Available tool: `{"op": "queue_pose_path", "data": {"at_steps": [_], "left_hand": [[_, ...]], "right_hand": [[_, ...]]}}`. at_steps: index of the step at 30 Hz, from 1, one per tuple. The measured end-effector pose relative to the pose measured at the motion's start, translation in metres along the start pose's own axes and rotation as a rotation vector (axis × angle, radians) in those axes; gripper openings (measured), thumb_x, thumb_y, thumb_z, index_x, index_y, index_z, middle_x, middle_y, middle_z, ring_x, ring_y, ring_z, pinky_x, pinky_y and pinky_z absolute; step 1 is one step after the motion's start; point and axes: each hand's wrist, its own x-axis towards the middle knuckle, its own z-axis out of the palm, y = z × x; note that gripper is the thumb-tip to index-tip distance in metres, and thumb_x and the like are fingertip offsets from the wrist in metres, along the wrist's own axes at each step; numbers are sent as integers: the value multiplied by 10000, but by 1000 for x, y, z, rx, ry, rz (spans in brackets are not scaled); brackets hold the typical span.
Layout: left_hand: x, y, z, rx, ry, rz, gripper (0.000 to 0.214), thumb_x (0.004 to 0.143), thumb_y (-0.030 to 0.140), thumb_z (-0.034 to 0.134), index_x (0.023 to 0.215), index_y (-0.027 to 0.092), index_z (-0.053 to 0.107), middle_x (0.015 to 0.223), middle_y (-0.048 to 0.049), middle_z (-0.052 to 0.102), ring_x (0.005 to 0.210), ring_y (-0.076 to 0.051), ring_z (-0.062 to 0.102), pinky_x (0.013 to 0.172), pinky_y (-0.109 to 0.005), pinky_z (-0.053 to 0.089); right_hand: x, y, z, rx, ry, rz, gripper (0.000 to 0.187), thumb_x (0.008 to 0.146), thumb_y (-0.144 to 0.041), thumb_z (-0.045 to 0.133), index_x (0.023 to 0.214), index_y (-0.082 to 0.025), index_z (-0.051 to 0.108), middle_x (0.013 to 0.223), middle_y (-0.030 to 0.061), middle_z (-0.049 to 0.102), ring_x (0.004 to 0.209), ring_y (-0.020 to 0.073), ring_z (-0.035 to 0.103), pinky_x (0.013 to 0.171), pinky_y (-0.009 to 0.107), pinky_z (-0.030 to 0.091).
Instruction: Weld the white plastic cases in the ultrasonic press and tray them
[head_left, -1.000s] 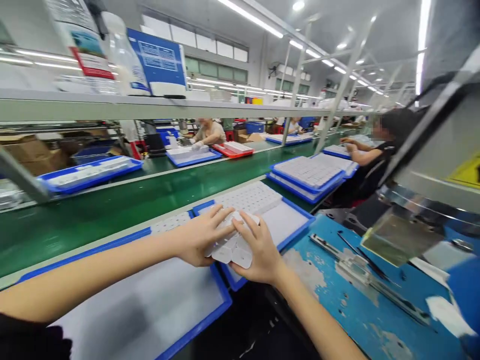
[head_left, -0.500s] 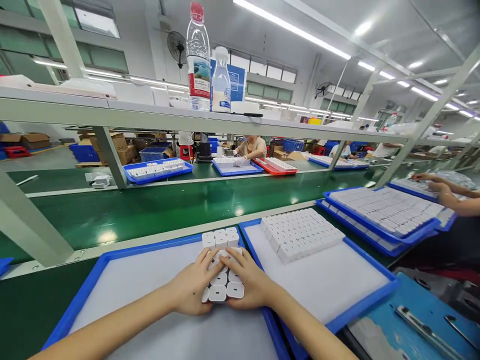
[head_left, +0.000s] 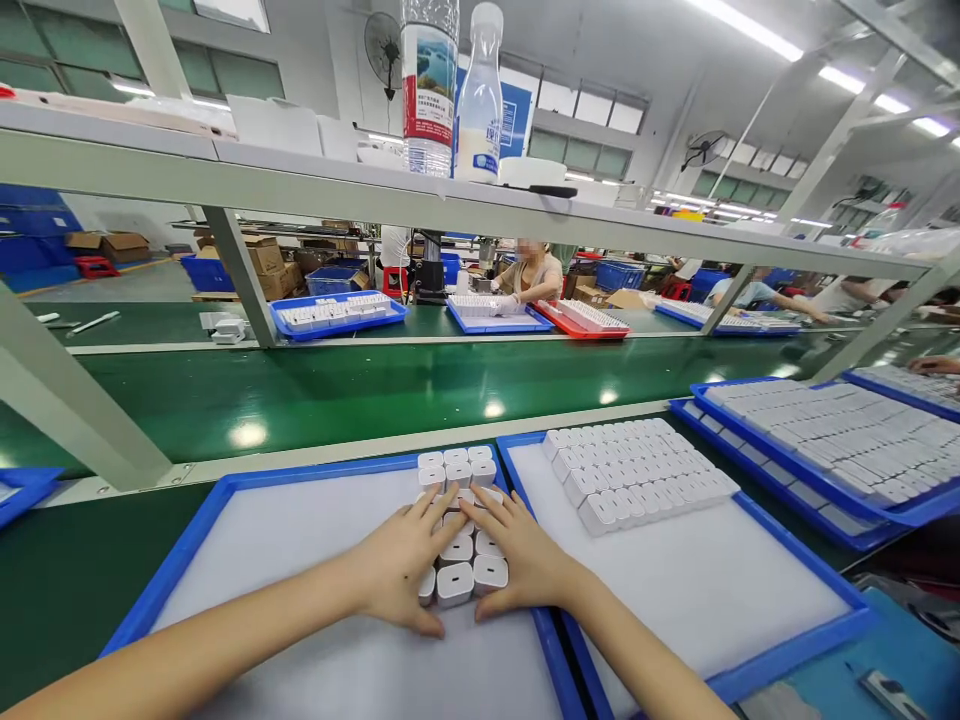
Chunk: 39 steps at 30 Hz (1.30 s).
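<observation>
White charger blocks [head_left: 454,582], each with a small dark slot in its top, stand in a narrow group on a white-lined blue tray [head_left: 289,530]. My left hand [head_left: 397,565] lies against the group's left side, fingers spread over the tops and thumb out near the front. On the right side, my right hand [head_left: 534,562] rests likewise, fingers stretched across the blocks and its thumb off the front edge. The two hands' fingertips nearly meet over the middle rows, hiding some blocks. Farther back, the rear rows [head_left: 456,466] show uncovered.
A second blue tray [head_left: 780,590] on the right holds a larger block of chargers [head_left: 637,470]. Beyond it are stacked full trays [head_left: 817,440]. A green conveyor belt [head_left: 375,385] runs behind. Overhead, a shelf [head_left: 315,185] carries a water bottle [head_left: 429,90]. A co-worker [head_left: 532,275] sits opposite.
Both thumbs have moved away from the front blocks, and my hands have loosened around the group. The view has tipped down and shifted, so the trays appear moved.
</observation>
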Motion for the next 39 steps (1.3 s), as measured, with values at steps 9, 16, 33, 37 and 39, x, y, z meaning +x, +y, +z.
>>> {"op": "queue_pose_path", "data": {"at_steps": [9,16,33,37,39], "left_hand": [[-40,-14,10,-76,264,-41,1196,569,645,702,1488,283,29,1572,-60,8,1421,-364,92,1129,-520,232],[-58,-21,62,37,261,-372,1101,627,770,544,1487,249,97,1552,-111,126,1406,-390,143,1098,-629,155],[-10,-1,54,59,348,-526,981,646,752,485,1397,130,371,1439,-184,369,1315,-363,311,1006,-509,276],[-14,-9,47,8,305,-466,925,655,727,499,1397,190,371,1438,-149,376,1308,-343,315,1002,-473,277],[-11,-7,49,35,352,-501,870,690,712,464,1385,194,382,1416,-152,399,1293,-339,329,985,-471,282]], "right_hand": [[-40,-22,-10,-63,250,64,1043,631,-568,724,1472,-278,177,1520,99,230,1393,395,106,1076,620,164],[-60,-72,34,-75,262,34,114,858,-256,497,920,-232,589,885,36,632,836,208,563,755,362,449],[-33,-49,45,-230,317,172,143,836,-216,527,977,-213,551,1032,51,574,982,223,502,837,355,413],[-33,-49,46,-244,334,171,135,834,-233,538,963,-195,548,1016,61,573,976,222,499,863,359,407],[-34,-50,46,-266,336,172,135,841,-248,530,961,-190,553,1016,72,573,974,229,499,867,373,405]]}}
